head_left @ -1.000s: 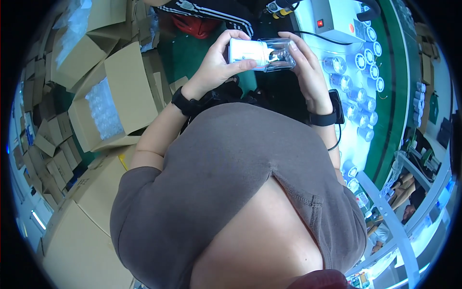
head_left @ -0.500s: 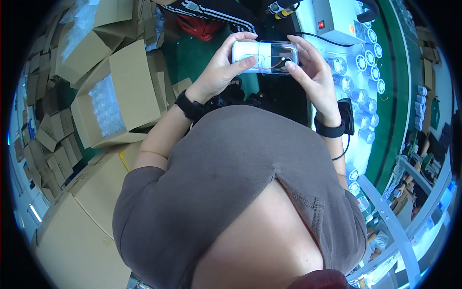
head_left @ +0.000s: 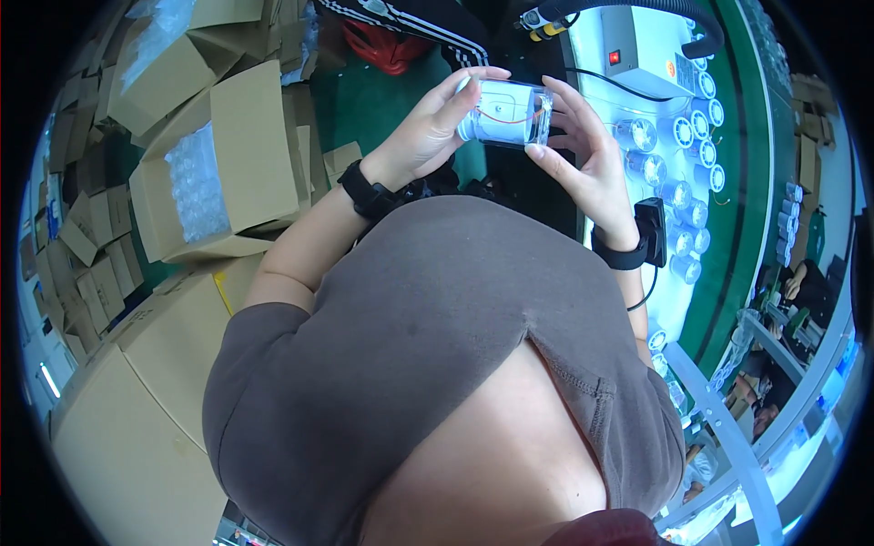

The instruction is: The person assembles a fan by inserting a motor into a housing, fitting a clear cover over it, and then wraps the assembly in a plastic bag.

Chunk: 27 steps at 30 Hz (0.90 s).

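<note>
A clear plastic cylinder [head_left: 545, 118] lies sideways between my two hands, with a white cylindrical insert [head_left: 503, 102] mostly inside it. A thin red wire [head_left: 496, 118] runs along the insert. My left hand [head_left: 441, 120] is closed around the insert's white left end, its thumb on the near rim. My right hand [head_left: 581, 136] grips the clear cylinder's right end, thumb below and forefinger above; its other fingers are partly hidden behind.
On the white worktop [head_left: 596, 91] to the right stand several similar clear-and-white cylinders [head_left: 675, 193] and a box-shaped device [head_left: 642, 56] with a red switch. Open cartons [head_left: 264, 150] with bubbled plastic fill the left. Beyond my hands a person's dark striped sleeve [head_left: 410, 23] shows.
The white insert has gone deeper into the clear cylinder, as my hands have come closer together. The red wire now lies along the insert, inside the clear wall.
</note>
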Tool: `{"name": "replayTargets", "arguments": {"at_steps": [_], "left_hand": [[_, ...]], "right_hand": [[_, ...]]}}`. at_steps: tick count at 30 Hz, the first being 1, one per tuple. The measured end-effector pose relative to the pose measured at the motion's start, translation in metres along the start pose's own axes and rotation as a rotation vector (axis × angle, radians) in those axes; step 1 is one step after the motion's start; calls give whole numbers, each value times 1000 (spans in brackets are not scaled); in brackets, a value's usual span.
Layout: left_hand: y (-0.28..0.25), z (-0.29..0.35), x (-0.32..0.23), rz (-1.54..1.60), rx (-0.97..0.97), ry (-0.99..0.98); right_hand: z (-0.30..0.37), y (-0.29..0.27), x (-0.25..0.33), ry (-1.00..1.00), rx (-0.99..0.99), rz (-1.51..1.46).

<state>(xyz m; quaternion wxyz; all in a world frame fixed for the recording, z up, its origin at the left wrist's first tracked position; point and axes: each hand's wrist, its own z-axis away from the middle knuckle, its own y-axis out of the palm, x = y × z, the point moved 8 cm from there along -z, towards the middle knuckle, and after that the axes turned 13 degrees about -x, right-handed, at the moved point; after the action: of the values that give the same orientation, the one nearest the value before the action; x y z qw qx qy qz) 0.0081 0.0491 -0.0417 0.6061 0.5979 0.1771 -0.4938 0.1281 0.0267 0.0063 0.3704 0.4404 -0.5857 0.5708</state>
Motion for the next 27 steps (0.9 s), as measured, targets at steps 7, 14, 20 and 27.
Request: {"name": "replayTargets", "arguments": {"at_steps": [7,14,20,27], "left_hand": [[7,4,-6,-165,-42,128],[13,14,-23,-437,-80,331],[14,17,-32,-482,-93,533],[13,17,-31,-484,-84,526]], "right_hand": [[6,2,-3,105,-47,-144],[8,7,1,122,-20,-172],[7,6,5,69,-7,-166],[10,8,7,84,-9,-86]]}}
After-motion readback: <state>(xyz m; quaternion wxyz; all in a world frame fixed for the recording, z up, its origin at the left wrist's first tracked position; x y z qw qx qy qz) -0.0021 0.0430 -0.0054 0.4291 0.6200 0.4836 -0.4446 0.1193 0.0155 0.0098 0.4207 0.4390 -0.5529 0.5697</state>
